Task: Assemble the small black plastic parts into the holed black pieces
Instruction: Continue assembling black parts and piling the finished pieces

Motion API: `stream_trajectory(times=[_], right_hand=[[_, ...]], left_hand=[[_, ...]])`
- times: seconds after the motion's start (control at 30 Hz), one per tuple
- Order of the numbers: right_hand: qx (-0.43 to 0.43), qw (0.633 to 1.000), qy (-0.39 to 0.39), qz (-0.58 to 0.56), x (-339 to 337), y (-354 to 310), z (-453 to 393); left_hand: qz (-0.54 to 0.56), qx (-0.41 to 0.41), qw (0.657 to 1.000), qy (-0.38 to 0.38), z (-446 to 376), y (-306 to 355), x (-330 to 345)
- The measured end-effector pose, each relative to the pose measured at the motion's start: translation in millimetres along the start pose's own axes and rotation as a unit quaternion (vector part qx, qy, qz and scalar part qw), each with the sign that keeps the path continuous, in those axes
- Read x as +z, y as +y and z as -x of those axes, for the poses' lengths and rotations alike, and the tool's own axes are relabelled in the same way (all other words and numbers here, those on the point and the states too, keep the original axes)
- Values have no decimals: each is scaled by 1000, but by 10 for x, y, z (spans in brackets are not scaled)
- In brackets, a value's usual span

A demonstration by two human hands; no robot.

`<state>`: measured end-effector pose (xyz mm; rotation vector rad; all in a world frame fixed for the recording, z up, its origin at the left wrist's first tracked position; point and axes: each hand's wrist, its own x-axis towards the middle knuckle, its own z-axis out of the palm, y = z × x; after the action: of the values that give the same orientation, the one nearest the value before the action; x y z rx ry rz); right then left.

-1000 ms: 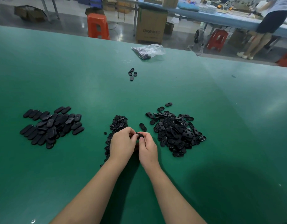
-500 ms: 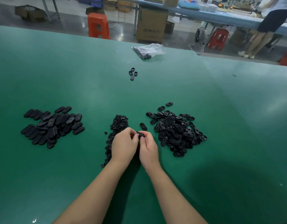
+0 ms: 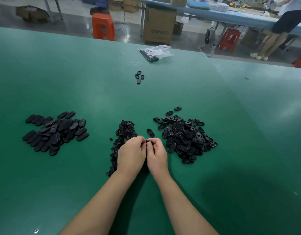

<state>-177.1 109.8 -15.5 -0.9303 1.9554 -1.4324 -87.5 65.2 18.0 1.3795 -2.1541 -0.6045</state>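
Note:
My left hand (image 3: 131, 155) and my right hand (image 3: 157, 156) meet at the table's middle and together pinch one holed black piece (image 3: 149, 141) between their fingertips. Most of that piece is hidden by my fingers. A narrow heap of small black plastic parts (image 3: 124, 131) lies just behind and under my left hand. To the right sits a big pile of holed black pieces (image 3: 185, 134). One single holed piece (image 3: 150, 132) lies between the two heaps. At the left lies a pile of oval black pieces (image 3: 54, 131) with smooth backs up.
Several loose black pieces (image 3: 139, 76) lie farther back on the green table (image 3: 78, 82). A clear plastic bag (image 3: 157, 52) with black parts rests near the far edge. Beyond it are orange stools, a cardboard box and a standing person (image 3: 280, 28).
Both hands stay together on the same piece; only the fingers shift slightly. The piles have not moved.

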Motion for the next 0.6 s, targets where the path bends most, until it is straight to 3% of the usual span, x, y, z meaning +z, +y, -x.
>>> stream_trajectory(times=[0.13, 0.37, 0.6], right_hand=[[-1, 1000, -4, 3, -6, 3, -16], [5, 1000, 5, -18, -4, 15, -18], [3, 1000, 9, -24, 5, 25, -23]], left_hand=[[20, -8, 999, 31, 8, 1, -17], [168, -66, 982, -54, -84, -20, -74], [203, -86, 973, -66, -94, -43, -74]])
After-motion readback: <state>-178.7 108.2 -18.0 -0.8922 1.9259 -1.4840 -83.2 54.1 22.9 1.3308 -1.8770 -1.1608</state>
